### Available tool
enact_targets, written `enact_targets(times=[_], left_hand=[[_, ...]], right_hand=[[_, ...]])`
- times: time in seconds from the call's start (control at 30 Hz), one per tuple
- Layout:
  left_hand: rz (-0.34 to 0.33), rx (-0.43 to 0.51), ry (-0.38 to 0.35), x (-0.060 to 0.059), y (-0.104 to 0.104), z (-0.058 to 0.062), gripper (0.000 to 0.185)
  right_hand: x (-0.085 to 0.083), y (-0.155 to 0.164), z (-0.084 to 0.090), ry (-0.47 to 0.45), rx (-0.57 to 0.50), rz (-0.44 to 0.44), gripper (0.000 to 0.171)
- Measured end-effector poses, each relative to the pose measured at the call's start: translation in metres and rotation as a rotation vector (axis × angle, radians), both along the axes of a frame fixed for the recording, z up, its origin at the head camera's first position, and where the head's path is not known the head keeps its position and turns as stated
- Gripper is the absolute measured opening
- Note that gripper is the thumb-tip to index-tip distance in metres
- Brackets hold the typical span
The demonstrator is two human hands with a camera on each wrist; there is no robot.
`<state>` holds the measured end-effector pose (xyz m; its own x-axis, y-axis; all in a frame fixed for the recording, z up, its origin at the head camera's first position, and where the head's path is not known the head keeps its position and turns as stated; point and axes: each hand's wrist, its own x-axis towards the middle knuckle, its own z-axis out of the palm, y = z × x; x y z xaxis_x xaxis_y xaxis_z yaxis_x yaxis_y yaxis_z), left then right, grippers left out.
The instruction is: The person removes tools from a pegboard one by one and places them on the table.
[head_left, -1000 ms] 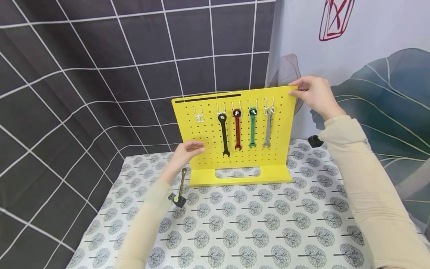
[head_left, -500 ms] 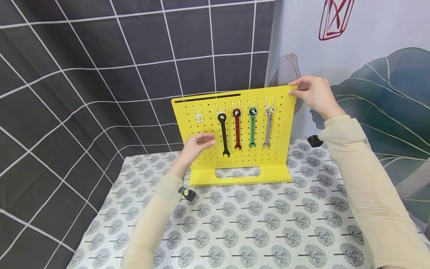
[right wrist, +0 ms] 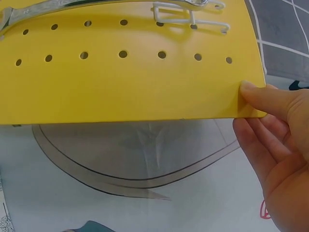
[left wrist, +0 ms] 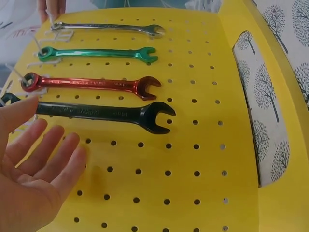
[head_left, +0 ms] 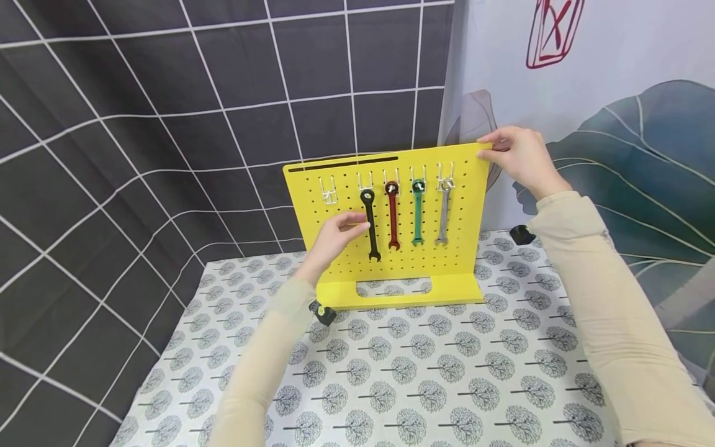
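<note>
A yellow pegboard (head_left: 346,248) stands upright on the table. From its white hooks hang a black wrench (head_left: 371,230), a red wrench (head_left: 393,217), a green wrench (head_left: 418,214) and a silver wrench (head_left: 444,214). Beside the black wrench is my left hand (head_left: 337,237), its fingers apart and loosely bent; in the left wrist view the thumb overlaps the upper part of that wrench (left wrist: 96,112), and contact is unclear. With thumb and fingers my right hand (head_left: 522,158) pinches the board's upper right corner, one on each face, as the right wrist view also shows.
A bare white double hook (head_left: 328,191) is at the board's left. The board's base (head_left: 399,303) has a cut-out slot. Tree-patterned cloth (head_left: 413,372) covers the table. Behind are a dark gridded curtain (head_left: 240,143) and a pale printed backdrop (head_left: 503,56).
My left hand has moved right and slightly up, from the board's left edge to the black wrench. A brass-coloured wrench on the table is now hidden behind the left arm. My right hand keeps its hold.
</note>
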<state>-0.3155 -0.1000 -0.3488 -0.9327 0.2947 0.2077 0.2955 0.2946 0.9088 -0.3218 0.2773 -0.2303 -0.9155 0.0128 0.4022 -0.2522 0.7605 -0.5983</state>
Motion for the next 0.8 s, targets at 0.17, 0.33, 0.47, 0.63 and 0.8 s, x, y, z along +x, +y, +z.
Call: enact_targets(times=[0.17,0.33,0.47,0.63,0.8], left_hand=[[0.014,0.016,0.003,-0.002,0.010,0.003,0.054],[0.040,0.012,0.027,-0.005,0.020,0.001,0.047],[0.068,0.008,0.044,-0.009,0.023,-0.004,0.043],[0.080,0.023,0.045,-0.010,0.023,-0.008,0.041],[0.058,0.075,0.046,-0.009,0.024,-0.010,0.038]], right_hand=[[0.001,0.001,-0.002,-0.011,0.002,-0.002,0.040],[0.001,0.002,-0.005,-0.013,0.006,-0.005,0.041],[0.000,0.001,-0.005,-0.018,0.005,-0.008,0.041],[-0.001,0.001,-0.003,-0.022,0.007,-0.013,0.041],[-0.001,-0.001,0.000,-0.011,0.013,-0.019,0.039]])
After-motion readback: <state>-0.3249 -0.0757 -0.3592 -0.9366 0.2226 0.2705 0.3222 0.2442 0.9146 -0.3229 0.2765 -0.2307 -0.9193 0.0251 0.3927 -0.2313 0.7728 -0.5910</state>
